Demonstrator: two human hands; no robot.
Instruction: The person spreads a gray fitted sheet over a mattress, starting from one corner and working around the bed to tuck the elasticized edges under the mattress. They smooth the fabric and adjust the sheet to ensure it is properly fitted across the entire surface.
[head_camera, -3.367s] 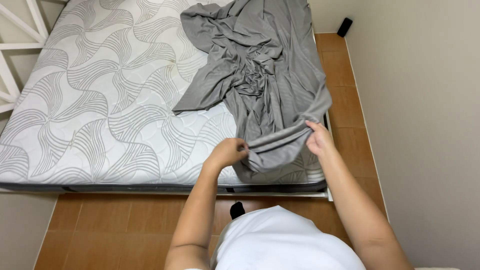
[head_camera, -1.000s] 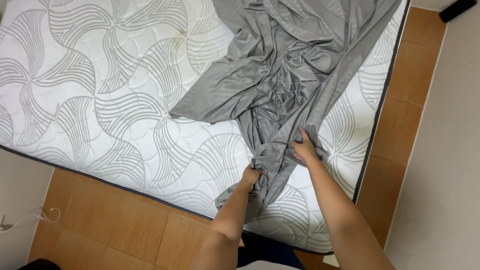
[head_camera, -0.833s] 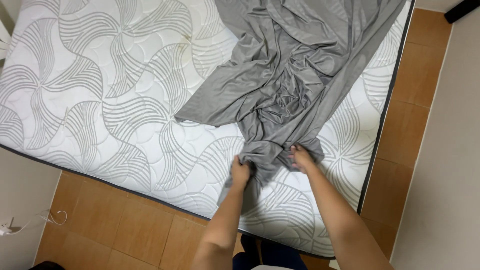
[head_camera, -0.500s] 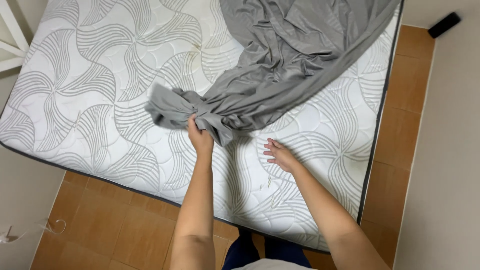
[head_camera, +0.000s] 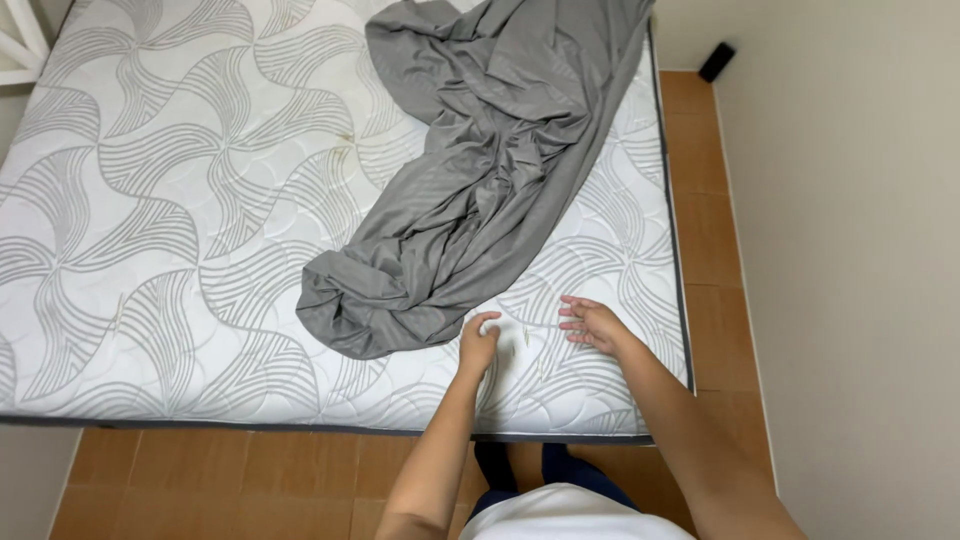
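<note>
While my left hand (head_camera: 479, 340) curls loosely beside the crumpled grey bedsheet (head_camera: 470, 190), holding nothing, my right hand (head_camera: 592, 322) rests open on the white swirl-patterned mattress (head_camera: 150, 200); beyond, the sheet lies bunched, none spread.

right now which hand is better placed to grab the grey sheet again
Left. The left hand is right beside the grey sheet's near edge; the right hand lies open on bare mattress, farther off.

White top, dark trousers — bare forearms
</note>
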